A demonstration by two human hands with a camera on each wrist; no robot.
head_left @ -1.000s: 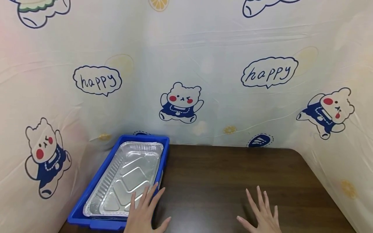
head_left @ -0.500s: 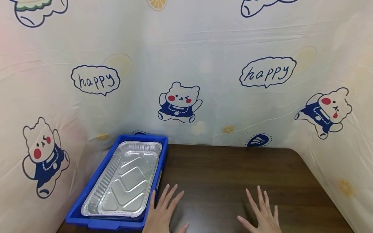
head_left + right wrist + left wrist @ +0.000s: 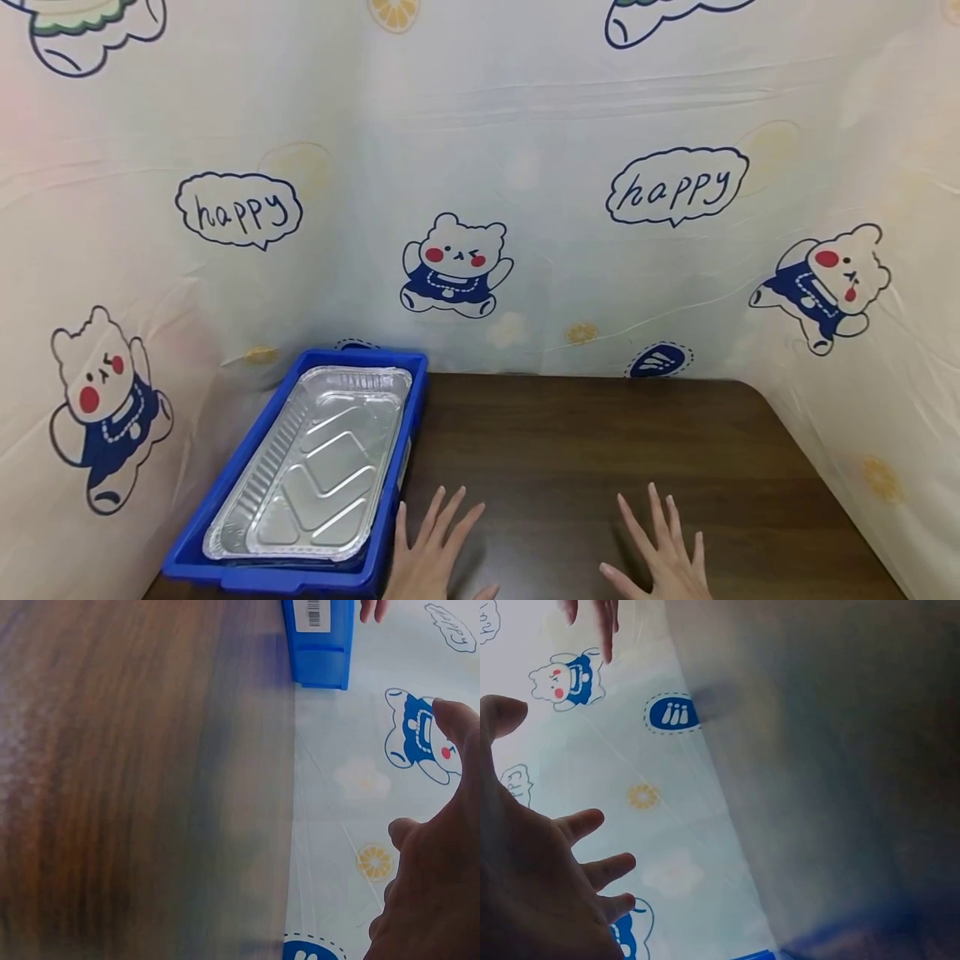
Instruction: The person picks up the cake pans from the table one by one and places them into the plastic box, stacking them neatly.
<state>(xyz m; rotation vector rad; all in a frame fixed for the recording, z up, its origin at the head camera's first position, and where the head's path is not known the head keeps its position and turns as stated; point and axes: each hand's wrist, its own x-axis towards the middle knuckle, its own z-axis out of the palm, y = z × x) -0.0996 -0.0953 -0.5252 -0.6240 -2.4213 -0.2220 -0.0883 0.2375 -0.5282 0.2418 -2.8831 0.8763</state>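
Note:
My left hand (image 3: pixel 431 550) is spread with straight fingers over the dark wooden table, just right of the blue tray (image 3: pixel 168 560); nothing is in it. In the left wrist view the same hand (image 3: pixel 540 862) shows its palm side and separated fingers. Further right, my right hand (image 3: pixel 667 554) hovers with fingers fanned out, holding nothing; in the right wrist view that hand (image 3: pixel 435 877) is at the right edge. A silver foil pan (image 3: pixel 330 467) with a ribbed bottom lies inside the blue tray at the table's left side. No contents show in the pan.
The dark wooden table (image 3: pixel 585 442) stretches right of the tray to a rounded far corner. A pale curtain (image 3: pixel 555 167) printed with bears and "happy" bubbles encloses the back and sides. On the tray's outer side is a white barcode label (image 3: pixel 312 615).
My left hand has moved right, from over the foil pan's near edge to beside the tray. The right hand has barely moved. The head view has shifted slightly, with the scene sliding left.

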